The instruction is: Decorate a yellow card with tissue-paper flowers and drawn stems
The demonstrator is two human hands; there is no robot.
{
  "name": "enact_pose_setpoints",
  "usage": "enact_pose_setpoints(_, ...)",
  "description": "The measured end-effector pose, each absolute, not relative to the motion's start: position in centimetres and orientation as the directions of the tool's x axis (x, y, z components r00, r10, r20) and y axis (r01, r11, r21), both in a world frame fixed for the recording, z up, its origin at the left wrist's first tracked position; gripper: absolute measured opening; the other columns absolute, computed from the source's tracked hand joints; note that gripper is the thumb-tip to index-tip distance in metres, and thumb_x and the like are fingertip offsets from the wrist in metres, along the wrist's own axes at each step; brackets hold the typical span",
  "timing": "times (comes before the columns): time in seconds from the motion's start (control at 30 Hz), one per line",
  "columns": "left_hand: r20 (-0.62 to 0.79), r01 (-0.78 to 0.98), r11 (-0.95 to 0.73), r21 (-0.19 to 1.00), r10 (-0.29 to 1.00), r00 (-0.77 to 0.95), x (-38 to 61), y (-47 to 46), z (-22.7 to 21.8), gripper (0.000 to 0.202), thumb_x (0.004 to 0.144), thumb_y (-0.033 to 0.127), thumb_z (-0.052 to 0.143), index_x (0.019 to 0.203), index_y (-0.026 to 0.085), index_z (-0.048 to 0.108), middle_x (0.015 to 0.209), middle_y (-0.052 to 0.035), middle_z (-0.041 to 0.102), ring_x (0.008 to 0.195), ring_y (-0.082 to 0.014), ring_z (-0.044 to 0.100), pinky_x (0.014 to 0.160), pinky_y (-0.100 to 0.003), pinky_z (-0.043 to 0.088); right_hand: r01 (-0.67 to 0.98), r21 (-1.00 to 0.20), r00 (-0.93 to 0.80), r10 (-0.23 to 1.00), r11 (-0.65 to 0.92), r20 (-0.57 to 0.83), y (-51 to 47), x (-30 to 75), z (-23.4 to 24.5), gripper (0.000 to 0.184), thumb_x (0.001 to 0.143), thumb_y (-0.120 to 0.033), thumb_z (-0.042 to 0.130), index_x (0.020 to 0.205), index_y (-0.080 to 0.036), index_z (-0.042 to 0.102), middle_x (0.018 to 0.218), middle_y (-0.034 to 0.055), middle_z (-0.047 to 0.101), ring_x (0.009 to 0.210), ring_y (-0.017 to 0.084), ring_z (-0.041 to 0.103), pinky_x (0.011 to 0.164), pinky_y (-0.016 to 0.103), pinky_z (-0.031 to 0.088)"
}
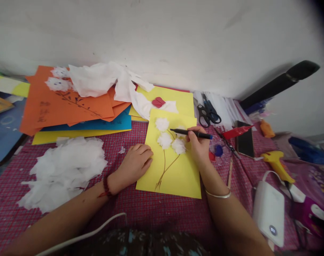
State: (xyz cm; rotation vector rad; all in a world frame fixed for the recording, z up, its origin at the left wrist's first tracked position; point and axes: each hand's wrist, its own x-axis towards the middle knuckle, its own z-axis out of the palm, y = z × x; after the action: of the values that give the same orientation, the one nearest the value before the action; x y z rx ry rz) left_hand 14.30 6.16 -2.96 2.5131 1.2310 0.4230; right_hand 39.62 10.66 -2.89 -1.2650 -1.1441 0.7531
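Observation:
A yellow sheet of paper (pixel 151 177) lies on the checked cloth, bearing white tissue flowers (pixel 165 140) and drawn brown stems (pixel 164 170). My right hand (pixel 199 145) grips a black marker pen (pixel 191 133) over the upper part of the sheet. Its tip points left, close to a short drawn line between the flowers. My left hand (pixel 136 161) rests on the sheet's left edge, fingers together and slightly bent, with nothing seen in it. One flower is partly covered by the pen and right hand.
White tissue pieces (pixel 68 170) are heaped at left. Orange cards (pixel 50 103) and crumpled tissue (pixel 98 78) lie behind. To the right are scissors (pixel 208 113), a dark phone (pixel 244 140), a yellow glue gun (pixel 276 165) and a white power bank (pixel 268 213). A wall closes off the back.

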Motion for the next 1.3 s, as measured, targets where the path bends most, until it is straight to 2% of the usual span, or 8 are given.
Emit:
enact_pose_setpoints(0.1, 0.127, 0.701, -0.582, 0.412, 0.799, 0.588, 14.2, 6.2, -3.0, 0.013, 0.095, 0.021, 0.053, 0.099, 0.018, 0.064, 0.112, -0.0073, 0.065, 0.104, -0.0258, 0.053, 0.089, -0.043, 0.044, 0.112, -0.975, 0.314, 0.924, 0.192, 0.218, 10.8, 39.7, -2.8, 0.012, 0.078, -0.032, 0.064, 0.084, -0.023, 0.060, 0.057, -0.0050, 0.053, 0.050, 0.012, 0.049, 0.049, 0.027, 0.038)
enact_pose_setpoints(0.3, 0.123, 0.701, -0.575, 0.421, 0.802, 0.584, 14.1, 6.2, -3.1, 0.014, 0.095, 0.022, 0.051, 0.099, 0.019, 0.064, 0.112, -0.0075, 0.064, 0.105, -0.0258, 0.053, 0.090, -0.043, 0.043, 0.143, -0.978, 0.304, 0.934, 0.150, 0.187, 10.5, 40.2, -3.3, 0.010, 0.074, -0.024, 0.067, 0.084, -0.023, 0.064, 0.071, -0.0032, 0.060, 0.061, 0.013, 0.056, 0.056, 0.027, 0.043)
enact_pose_setpoints(0.47, 0.118, 0.699, -0.572, 0.430, 0.803, 0.584, 14.2, 6.2, -3.1, 0.014, 0.095, 0.022, 0.052, 0.100, 0.018, 0.064, 0.113, -0.0081, 0.064, 0.105, -0.0266, 0.053, 0.090, -0.044, 0.043, 0.168, -0.967, 0.264, 0.937, 0.189, 0.229, 10.5, 40.5, -3.6, 0.007, 0.080, -0.029, 0.065, 0.084, -0.024, 0.067, 0.070, -0.0031, 0.060, 0.062, 0.013, 0.056, 0.059, 0.028, 0.043)
enact_pose_setpoints(0.87, 0.119, 0.699, -0.574, 0.425, 0.802, 0.586, 14.0, 6.2, -3.2, 0.013, 0.095, 0.022, 0.052, 0.101, 0.018, 0.064, 0.113, -0.0079, 0.064, 0.104, -0.0261, 0.053, 0.089, -0.043, 0.043, 0.241, -0.957, 0.250, 0.942, 0.163, 0.223, 10.5, 40.2, -3.3, 0.006, 0.077, -0.025, 0.065, 0.082, -0.024, 0.068, 0.067, -0.0025, 0.059, 0.061, 0.014, 0.054, 0.054, 0.028, 0.040)
enact_pose_setpoints(1.13, 0.118, 0.697, -0.571, 0.434, 0.803, 0.584, 14.1, 6.2, -3.1, 0.014, 0.095, 0.022, 0.051, 0.100, 0.019, 0.064, 0.112, -0.0074, 0.064, 0.104, -0.0256, 0.053, 0.089, -0.043, 0.043, 0.251, -0.963, 0.227, 0.961, 0.098, 0.157, 10.5, 39.8, -2.9, 0.005, 0.075, -0.024, 0.064, 0.079, -0.024, 0.067, 0.059, -0.0045, 0.053, 0.051, 0.012, 0.045, 0.048, 0.026, 0.033)
enact_pose_setpoints(1.2, 0.120, 0.697, -0.573, 0.432, 0.802, 0.585, 14.1, 6.2, -3.1, 0.014, 0.095, 0.022, 0.051, 0.100, 0.019, 0.064, 0.112, -0.0074, 0.064, 0.104, -0.0256, 0.053, 0.089, -0.043, 0.043, 0.210, -0.972, 0.241, 0.958, 0.105, 0.156, 10.6, 40.2, -2.9, 0.004, 0.074, -0.023, 0.063, 0.076, -0.023, 0.066, 0.061, -0.0037, 0.054, 0.055, 0.012, 0.048, 0.051, 0.026, 0.037)
enact_pose_setpoints(1.3, 0.122, 0.694, -0.571, 0.438, 0.803, 0.583, 14.1, 6.2, -3.1, 0.013, 0.095, 0.021, 0.052, 0.100, 0.019, 0.064, 0.113, -0.0077, 0.064, 0.105, -0.0260, 0.053, 0.090, -0.044, 0.044, 0.052, -0.986, 0.325, 0.931, 0.158, 0.166, 10.8, 41.0, -2.4, 0.003, 0.075, -0.023, 0.061, 0.077, -0.023, 0.064, 0.064, -0.0031, 0.057, 0.059, 0.013, 0.054, 0.056, 0.027, 0.041)
